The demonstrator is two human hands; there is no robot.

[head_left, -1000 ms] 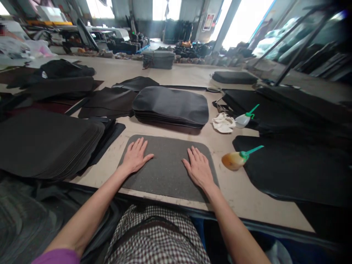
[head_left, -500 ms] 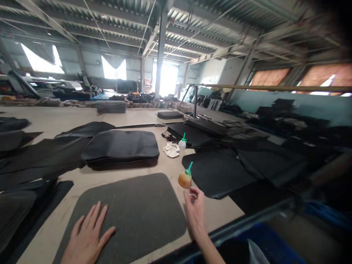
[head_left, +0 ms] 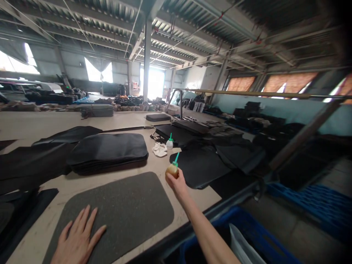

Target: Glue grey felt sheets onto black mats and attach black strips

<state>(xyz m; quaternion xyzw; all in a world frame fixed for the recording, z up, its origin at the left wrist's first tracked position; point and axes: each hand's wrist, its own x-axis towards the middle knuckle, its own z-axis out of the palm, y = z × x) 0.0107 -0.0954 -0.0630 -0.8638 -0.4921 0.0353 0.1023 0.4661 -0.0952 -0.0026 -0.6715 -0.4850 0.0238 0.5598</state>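
Observation:
My left hand (head_left: 78,236) lies flat with spread fingers on a dark grey sheet with rounded corners (head_left: 129,209). Beyond the sheet's far right corner, my right hand (head_left: 177,180) is wrapped around a squeeze bottle (head_left: 172,169) of amber liquid with a green nozzle. The bottle is upright, tilted slightly right; my fingers hide its lower part. Behind it stand a second, whitish squeeze bottle with a green nozzle (head_left: 169,143) and a crumpled white cloth (head_left: 160,149).
A stack of black rounded sheets (head_left: 108,152) lies beyond the grey sheet. More black sheets (head_left: 203,165) spread along the table's right side, and others (head_left: 33,159) lie at left. Blue crates (head_left: 310,201) stand below the table's right edge. A metal rail (head_left: 247,93) runs behind.
My right hand has reached forward and closed around the amber bottle. The view has turned right, so things appear further left. My left hand stays flat on the sheet.

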